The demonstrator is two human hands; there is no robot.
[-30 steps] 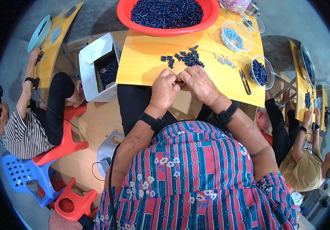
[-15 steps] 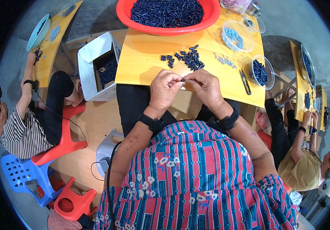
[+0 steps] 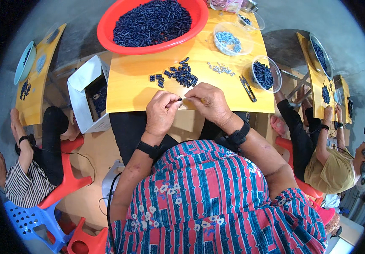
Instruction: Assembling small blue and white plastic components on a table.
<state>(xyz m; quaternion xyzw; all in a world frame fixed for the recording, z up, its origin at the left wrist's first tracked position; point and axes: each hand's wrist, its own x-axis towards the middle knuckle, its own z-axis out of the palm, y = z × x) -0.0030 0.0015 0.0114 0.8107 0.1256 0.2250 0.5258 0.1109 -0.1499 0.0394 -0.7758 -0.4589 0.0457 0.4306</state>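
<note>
My left hand [image 3: 161, 112] is closed in a pinch on a small black plastic piece [image 3: 180, 99] at the front edge of the yellow table. Close beside it, my right hand [image 3: 211, 102] has its thumb and forefinger pressed together; whatever they hold is too small to make out. Just beyond my hands lies a loose pile of black plastic pieces [image 3: 184, 76], with a few set apart on its left. Small shiny pieces [image 3: 221, 69] are scattered to the right of the pile. A pair of black thread snips [image 3: 247, 89] lies farther right.
A red basin [image 3: 102, 31] full of black pieces stands at the back. Clear tubs hold pale blue bits [image 3: 228, 43] and black pieces [image 3: 263, 75]. An open white carton [image 3: 78, 101] stands left of the table [image 3: 127, 95]. Co-workers sit at tables on both sides.
The whole view has shifted, so the table sits lower and further left. My fingertips have drawn slightly apart. At the left, the co-worker's hand has come back from the pieces.
</note>
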